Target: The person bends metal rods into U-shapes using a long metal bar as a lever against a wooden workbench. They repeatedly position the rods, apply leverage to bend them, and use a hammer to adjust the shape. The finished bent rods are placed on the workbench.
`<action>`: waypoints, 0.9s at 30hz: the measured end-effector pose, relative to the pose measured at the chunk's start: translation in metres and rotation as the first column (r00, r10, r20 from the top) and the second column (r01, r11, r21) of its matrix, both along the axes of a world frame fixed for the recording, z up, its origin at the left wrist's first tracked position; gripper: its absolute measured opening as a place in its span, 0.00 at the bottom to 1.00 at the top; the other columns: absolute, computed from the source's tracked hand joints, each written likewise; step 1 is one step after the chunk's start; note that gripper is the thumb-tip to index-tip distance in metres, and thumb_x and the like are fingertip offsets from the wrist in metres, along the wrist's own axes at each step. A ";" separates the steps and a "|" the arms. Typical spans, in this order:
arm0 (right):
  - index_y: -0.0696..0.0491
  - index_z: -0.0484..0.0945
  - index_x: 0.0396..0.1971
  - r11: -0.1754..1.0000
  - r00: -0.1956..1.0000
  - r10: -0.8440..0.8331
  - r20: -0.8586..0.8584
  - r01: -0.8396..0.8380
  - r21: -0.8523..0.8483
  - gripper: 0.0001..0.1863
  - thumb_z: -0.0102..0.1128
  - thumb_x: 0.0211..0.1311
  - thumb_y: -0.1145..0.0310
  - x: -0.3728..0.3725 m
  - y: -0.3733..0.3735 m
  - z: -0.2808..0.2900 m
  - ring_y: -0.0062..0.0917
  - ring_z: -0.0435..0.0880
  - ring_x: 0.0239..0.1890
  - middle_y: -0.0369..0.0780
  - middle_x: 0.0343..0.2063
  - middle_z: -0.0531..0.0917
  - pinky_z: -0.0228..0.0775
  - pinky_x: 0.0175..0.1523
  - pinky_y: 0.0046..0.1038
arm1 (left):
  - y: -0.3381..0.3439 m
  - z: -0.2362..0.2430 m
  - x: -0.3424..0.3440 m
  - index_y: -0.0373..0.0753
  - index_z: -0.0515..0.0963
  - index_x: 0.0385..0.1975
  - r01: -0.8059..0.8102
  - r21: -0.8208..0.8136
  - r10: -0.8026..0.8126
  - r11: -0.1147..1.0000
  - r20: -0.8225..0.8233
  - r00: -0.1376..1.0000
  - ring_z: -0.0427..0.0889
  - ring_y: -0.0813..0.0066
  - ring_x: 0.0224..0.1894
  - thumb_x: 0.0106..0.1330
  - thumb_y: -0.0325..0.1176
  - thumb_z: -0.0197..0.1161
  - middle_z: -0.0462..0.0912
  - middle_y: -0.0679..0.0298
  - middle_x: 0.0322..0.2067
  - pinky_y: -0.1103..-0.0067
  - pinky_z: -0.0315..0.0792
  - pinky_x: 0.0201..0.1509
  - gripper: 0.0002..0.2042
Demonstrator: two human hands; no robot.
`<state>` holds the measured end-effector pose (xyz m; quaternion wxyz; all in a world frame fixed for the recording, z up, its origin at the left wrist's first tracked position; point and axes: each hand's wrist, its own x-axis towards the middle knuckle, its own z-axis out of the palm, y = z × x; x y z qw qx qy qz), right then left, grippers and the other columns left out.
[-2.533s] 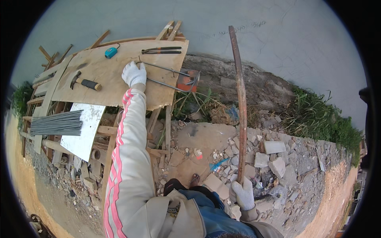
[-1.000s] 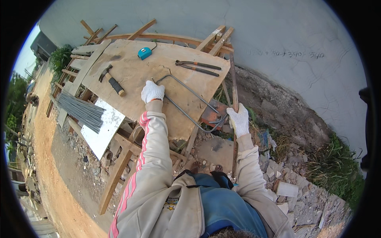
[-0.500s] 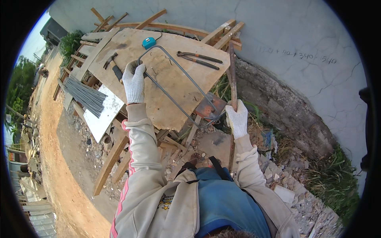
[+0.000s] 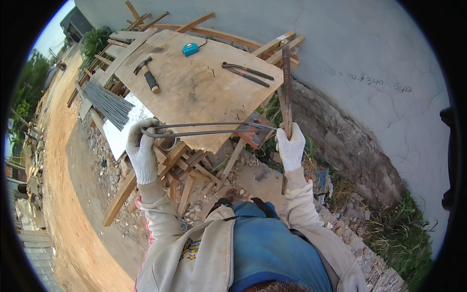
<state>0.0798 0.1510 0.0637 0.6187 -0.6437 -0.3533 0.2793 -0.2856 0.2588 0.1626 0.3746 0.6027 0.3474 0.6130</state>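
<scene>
My left hand (image 4: pixel 142 152), in a white knit glove, is closed around the curved end of a bent steel rod loop (image 4: pixel 204 132). The loop lies nearly edge-on across the front of a wooden board table (image 4: pixel 180 100). Its far end reaches over a rusty reddish metal plate (image 4: pixel 252 138), close to my right hand. Gloved likewise, my right hand (image 4: pixel 291 147) is wrapped round a long rusty metal bar (image 4: pixel 287 90), which stands up past the table's right edge. On the board lie a hammer (image 4: pixel 150 81), pincers (image 4: pixel 248 74) and a teal tape measure (image 4: pixel 190 49).
Cut steel rods (image 4: pixel 108 104) lie bundled at the table's left, by a white panel (image 4: pixel 137 107). Several nails stick up from the board. Timber pieces (image 4: pixel 120 197) and rubble surround the table. A grey wall (image 4: pixel 369 53) rises at the right; a dirt road (image 4: pixel 68 194) runs along the left.
My left hand has come down and left from the hammer, swinging the rod loop from standing over the board to nearly level. My right hand has stayed on the bar, which has shifted slightly.
</scene>
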 end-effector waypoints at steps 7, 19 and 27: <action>0.58 0.80 0.44 0.997 0.999 0.033 -0.023 -0.034 -0.069 0.07 0.62 0.73 0.70 -0.003 -0.014 -0.011 0.16 0.75 0.18 0.35 0.22 0.80 0.66 0.24 0.24 | -0.105 -0.080 -0.045 0.31 0.79 0.65 -0.158 -0.446 0.125 0.881 -0.104 0.987 0.89 0.73 0.44 0.77 0.26 0.61 0.89 0.57 0.48 0.80 0.83 0.45 0.19; 0.56 0.81 0.39 0.959 0.976 0.199 -0.092 -0.213 -0.185 0.06 0.65 0.70 0.69 0.010 -0.007 -0.001 0.17 0.73 0.15 0.34 0.18 0.77 0.64 0.21 0.24 | -0.153 -0.140 0.025 0.40 0.82 0.44 -0.130 -0.779 0.608 0.613 0.361 0.707 0.75 0.73 0.23 0.80 0.49 0.59 0.77 0.66 0.26 0.76 0.75 0.27 0.17; 0.53 0.81 0.39 0.879 0.912 0.371 -0.173 -0.405 -0.250 0.16 0.70 0.72 0.55 0.021 0.000 0.002 0.13 0.75 0.15 0.31 0.21 0.79 0.62 0.19 0.19 | -0.137 -0.167 0.019 0.42 0.77 0.35 -0.458 -0.615 0.620 0.642 0.064 0.782 0.66 0.85 0.22 0.82 0.48 0.57 0.69 0.74 0.23 0.82 0.67 0.25 0.17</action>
